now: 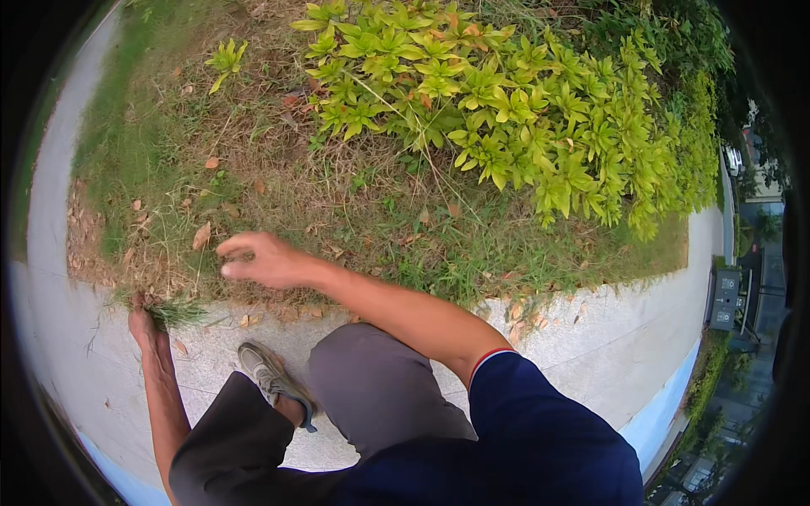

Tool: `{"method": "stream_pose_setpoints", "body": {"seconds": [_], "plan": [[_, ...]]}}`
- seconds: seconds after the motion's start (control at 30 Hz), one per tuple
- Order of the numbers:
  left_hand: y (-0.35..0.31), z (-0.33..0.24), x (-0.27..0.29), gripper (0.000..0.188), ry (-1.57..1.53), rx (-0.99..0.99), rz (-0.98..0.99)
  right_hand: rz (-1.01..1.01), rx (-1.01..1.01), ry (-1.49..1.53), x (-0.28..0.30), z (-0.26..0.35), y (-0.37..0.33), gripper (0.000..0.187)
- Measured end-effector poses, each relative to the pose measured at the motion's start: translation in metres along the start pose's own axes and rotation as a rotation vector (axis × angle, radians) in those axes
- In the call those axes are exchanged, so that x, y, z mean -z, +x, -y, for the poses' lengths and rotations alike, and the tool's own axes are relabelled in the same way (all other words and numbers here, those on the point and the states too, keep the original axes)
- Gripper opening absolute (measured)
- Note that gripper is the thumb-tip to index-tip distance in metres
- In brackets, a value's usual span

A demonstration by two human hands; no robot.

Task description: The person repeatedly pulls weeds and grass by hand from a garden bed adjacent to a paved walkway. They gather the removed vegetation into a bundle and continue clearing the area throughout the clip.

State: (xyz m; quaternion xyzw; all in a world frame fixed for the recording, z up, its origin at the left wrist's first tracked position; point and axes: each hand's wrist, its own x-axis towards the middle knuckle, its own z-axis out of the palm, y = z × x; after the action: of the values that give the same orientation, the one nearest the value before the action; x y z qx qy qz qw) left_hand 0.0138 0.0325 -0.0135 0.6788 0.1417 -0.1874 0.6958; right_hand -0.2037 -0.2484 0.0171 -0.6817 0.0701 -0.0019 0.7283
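Currently, the left hand (143, 322) is low at the near-left corner of the planting bed (278, 164), fingers apparently folded on a green grass tuft (177, 313); exact finger placement too small to tell. Tuft located where the bed meets the pale pavement (607, 333); long axis runs roughly left to right, blade tips fanning away from the left hand toward the right. Right hand (274, 263) is over the bed's near margin, pointing left, index finger and thumb spread with a gap between; contact with the ground cannot be told. Bed contents: dry straw-like grass, patches of green, scattered brown leaves, and a yellow-green shrub (523, 110) across the far right part. One large dry leaf (202, 236) lies just beyond the right hand's fingertips. Shoe (268, 369) on the pavement, between tuft and right knee.
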Motion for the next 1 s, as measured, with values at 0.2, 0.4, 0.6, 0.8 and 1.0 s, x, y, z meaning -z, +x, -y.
{"method": "stream_pose_setpoints", "body": {"seconds": [0.2,0.4,0.6,0.8,1.0], "plan": [[0.023,0.004,0.030,0.025,-0.061,0.015,-0.101,-0.182,-0.921,-1.320,0.135,-0.156,-0.157,0.067],[-0.003,0.042,0.018,0.022,0.054,0.042,0.016,-0.093,-1.132,-1.487,0.136,-0.214,-0.206,0.046],[-0.022,0.046,-0.002,0.024,0.125,0.071,0.015,-0.081,-0.920,-1.436,0.144,-0.201,-0.246,0.030],[-0.026,0.045,0.018,0.021,0.089,0.069,-0.007,-0.298,-0.693,-1.009,0.023,-0.166,-0.363,0.016],[-0.020,0.046,0.010,0.021,0.102,0.105,0.024,-0.425,-0.862,-0.913,-0.033,-0.135,-0.442,0.019]]}}
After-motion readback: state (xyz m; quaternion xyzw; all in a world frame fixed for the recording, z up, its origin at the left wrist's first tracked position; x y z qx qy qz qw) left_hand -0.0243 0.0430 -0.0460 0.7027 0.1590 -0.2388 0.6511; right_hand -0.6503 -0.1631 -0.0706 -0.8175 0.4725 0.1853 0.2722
